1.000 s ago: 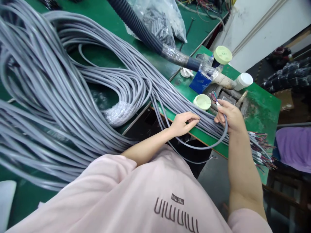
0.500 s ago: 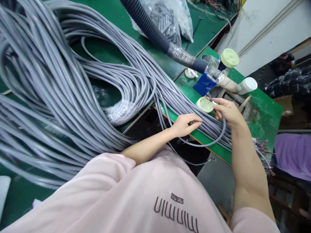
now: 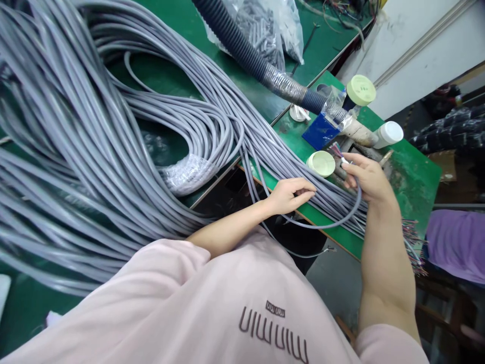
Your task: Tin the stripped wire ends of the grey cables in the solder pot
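My right hand (image 3: 369,177) is closed on the end of a grey cable (image 3: 350,215), near a white piece at its tip. Thin coloured wires (image 3: 335,148) fan out from that tip, just to the right of an open pale-green cup (image 3: 322,164). From my right hand the cable loops down and back toward my left wrist. My left hand (image 3: 291,195) lies at the near side of a long bundle of grey cables (image 3: 265,131). Its fingers are curled, thumb against fingertips; whatever is between them, if anything, is hidden.
A ribbed black hose (image 3: 242,48) runs above the green table to a blue box (image 3: 320,129). Behind stand a lidded jar (image 3: 360,91) and a white container (image 3: 389,133). Large grey cable coils (image 3: 94,151) fill the left. Frayed wire ends (image 3: 415,247) stick out at right, near a person's purple clothing (image 3: 456,242).
My right hand has moved slightly right and down with the cable end, away from over the pale-green cup. My left hand stays in place.
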Tool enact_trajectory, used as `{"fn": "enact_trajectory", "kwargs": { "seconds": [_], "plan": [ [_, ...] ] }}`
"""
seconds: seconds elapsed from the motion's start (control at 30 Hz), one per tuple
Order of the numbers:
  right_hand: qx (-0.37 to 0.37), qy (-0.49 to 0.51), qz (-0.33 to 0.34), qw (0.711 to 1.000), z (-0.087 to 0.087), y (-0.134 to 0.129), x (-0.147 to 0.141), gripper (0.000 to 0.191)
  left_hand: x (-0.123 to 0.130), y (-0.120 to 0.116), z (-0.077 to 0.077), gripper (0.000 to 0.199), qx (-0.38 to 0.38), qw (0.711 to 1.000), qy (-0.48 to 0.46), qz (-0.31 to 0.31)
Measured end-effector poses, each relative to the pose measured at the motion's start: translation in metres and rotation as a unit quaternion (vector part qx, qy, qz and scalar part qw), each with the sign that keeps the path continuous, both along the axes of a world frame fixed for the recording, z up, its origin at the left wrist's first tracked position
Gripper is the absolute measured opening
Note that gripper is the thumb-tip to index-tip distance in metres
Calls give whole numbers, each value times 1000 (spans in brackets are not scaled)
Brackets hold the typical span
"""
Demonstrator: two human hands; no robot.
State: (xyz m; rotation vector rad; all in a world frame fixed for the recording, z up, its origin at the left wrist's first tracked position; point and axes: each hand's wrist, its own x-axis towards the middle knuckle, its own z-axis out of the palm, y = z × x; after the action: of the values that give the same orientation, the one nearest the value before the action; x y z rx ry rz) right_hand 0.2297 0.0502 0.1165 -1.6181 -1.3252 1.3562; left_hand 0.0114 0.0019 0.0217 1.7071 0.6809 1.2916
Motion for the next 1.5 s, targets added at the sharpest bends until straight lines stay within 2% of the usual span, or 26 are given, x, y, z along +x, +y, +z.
{"fn": "enact_trajectory", "kwargs": {
  "seconds": [0.1,0.17,0.3,0.4,0.5,1.1,1.5],
  "plan": [
    [39,4,-39,998,7,-9,26,41,0,0,1,18,-3,1000,-4,-1],
    [45,2,-78,996,5,-12,44,39,0,1,2,17,-8,1000,-5,-2],
    [35,3,-148,988,-15,-12,70,38,0,1,3,17,-18,1000,-8,-2],
    [40,-1,-182,982,-31,-9,78,39,0,1,3,16,-24,1000,-6,-4],
    [57,-15,-206,977,-40,-7,82,40,0,0,4,16,-28,1000,-1,-7],
    [32,-52,-229,972,-45,-3,84,33,-1,0,5,16,-23,1000,-2,-4],
    [37,-50,-229,972,-44,-4,84,38,0,-1,2,20,-33,999,3,-6]
  ]
}}
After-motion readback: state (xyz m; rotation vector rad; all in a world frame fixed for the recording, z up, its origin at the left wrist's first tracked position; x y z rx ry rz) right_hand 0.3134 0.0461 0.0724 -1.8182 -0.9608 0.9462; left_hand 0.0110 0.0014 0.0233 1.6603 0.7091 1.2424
